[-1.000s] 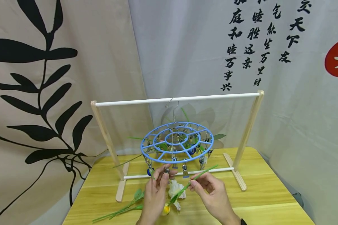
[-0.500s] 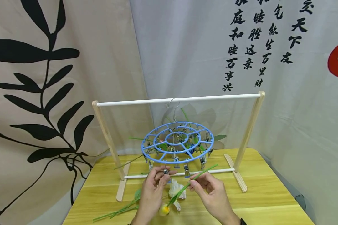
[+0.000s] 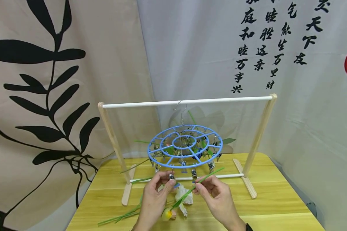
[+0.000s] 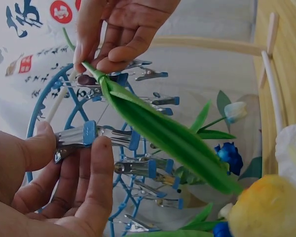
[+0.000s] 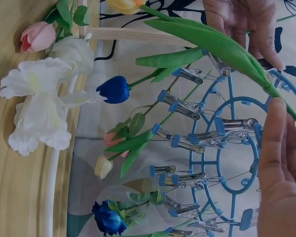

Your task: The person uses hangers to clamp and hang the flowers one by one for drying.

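My left hand [image 3: 154, 194] grips a metal clip [image 4: 73, 137] with blue tips, thumb on one side and fingers on the other. It is one of several that hang below the blue round clip hanger [image 3: 185, 167]. On the right, my other hand [image 3: 215, 195] pinches the stem of an artificial yellow tulip [image 3: 166, 215] between thumb and fingers. The tulip slants with its bloom low and toward the left, its bare stem end up to the right. Its long green leaf [image 4: 163, 133] crosses in front of the clips in the left wrist view.
A wooden rack with a white top bar [image 3: 219, 100] carries the hanger by its hook. Clips hold flowers, among them a blue tulip [image 5: 114, 90] and a blue rose [image 5: 108, 217]. White petals [image 5: 37, 103] and a pink tulip [image 5: 38, 37] lie on the wooden table [image 3: 277, 205].
My left hand has shifted slightly left and down relative to the hanger, keeping its grip at the clip. The right hand and tulip stay almost still. The head view has turned slightly left.
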Demonstrator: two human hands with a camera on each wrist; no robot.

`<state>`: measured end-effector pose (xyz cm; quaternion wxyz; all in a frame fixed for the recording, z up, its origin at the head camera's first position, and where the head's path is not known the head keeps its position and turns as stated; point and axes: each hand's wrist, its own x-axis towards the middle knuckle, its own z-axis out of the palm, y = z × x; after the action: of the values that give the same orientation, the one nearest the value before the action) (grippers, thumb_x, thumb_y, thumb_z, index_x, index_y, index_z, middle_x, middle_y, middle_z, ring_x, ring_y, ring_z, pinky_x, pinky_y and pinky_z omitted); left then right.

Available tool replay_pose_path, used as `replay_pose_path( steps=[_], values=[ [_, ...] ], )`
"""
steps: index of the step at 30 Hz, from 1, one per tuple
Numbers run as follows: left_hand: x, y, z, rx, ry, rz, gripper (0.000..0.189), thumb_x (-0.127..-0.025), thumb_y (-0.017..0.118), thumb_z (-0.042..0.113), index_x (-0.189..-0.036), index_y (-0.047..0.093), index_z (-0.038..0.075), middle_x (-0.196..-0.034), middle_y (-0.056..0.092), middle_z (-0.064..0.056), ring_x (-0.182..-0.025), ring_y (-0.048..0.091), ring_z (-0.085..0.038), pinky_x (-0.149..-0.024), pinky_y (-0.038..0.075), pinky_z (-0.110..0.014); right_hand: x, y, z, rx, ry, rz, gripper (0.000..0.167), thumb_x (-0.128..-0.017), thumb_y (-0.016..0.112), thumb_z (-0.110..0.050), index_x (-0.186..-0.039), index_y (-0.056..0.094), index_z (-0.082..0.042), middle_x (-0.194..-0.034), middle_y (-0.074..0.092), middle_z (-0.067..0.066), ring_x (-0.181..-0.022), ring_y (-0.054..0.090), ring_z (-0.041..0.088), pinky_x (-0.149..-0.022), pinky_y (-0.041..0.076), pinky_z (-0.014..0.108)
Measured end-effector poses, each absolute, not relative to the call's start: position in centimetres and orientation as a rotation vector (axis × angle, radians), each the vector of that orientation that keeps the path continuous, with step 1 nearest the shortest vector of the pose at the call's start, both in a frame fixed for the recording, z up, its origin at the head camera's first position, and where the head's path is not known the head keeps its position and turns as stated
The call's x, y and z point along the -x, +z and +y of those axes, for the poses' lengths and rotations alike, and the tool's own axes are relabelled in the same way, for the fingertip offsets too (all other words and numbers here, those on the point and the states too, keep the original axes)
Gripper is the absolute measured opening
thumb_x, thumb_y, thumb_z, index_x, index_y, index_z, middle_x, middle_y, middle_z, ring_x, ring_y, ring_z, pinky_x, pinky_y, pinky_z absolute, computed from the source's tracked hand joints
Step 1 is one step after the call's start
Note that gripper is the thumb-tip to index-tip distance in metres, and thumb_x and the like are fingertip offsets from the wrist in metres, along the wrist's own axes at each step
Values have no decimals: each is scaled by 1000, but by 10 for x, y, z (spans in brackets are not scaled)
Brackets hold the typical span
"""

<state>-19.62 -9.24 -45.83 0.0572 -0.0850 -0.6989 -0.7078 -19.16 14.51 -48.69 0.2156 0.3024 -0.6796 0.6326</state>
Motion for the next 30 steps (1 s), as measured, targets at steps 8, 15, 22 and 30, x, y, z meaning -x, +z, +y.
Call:
replay_pose_path(
  steps=[8,15,22,30],
  values=[
    [197,-455,-93,235,-2114,-2149,27,-104,87,10,-129,79,4,-133,82,-14,-109,79,-11,-96,70,-24,194,-484,141,-761,1772,-1901,20,-110,67,15,-122,74,1,-109,82,21,-92,86,20,-82,74,35],
    [196,-454,-93,233,-2123,-2144,29,-104,86,10,-130,78,4,-135,82,-16,-110,79,-11,-98,70,-24,192,-480,137,-688,1805,-1923,18,-111,69,12,-122,75,-1,-110,83,18,-94,87,23,-83,74,37],
    [197,-453,-93,240,-2077,-2173,28,-105,85,14,-129,78,3,-134,83,-14,-110,79,-10,-99,68,-22,195,-483,134,-770,1811,-1864,18,-111,66,15,-123,74,5,-110,81,22,-96,86,17,-84,74,33],
    [198,-455,-93,318,-2013,-2204,18,-106,81,8,-122,77,5,-123,82,-17,-105,78,-10,-97,66,-22,194,-484,131,-767,1829,-1866,18,-111,67,13,-124,75,3,-108,82,22,-94,87,18,-83,74,35]
  ],
)
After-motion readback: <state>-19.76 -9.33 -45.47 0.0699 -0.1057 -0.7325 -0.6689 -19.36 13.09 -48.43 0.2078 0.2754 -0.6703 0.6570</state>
